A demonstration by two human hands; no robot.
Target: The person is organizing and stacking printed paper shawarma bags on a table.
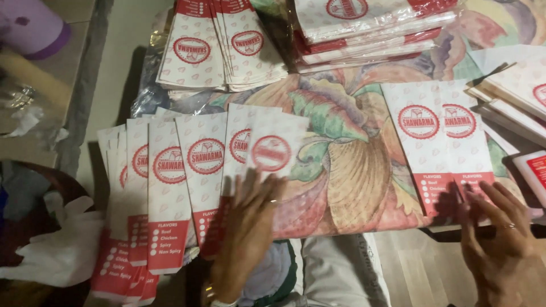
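Observation:
My left hand [247, 227] lies flat with fingers spread on the lower end of a fanned row of white paper bags [187, 170] with red round marks and red bottoms. The rightmost bag [276, 149] of that row is blurred. My right hand [500, 244] rests open, fingers apart, on the red lower edge of two overlapping paper bags [441, 148] at the right. Neither hand grips a bag.
A flower-patterned cloth [347, 165] covers the table. Stacks of bags [222, 45] and plastic-wrapped bundles [364, 28] lie at the back, more bags [523, 85] at the right edge. A purple cup [31, 25] stands far left, white cloth [62, 244] lower left.

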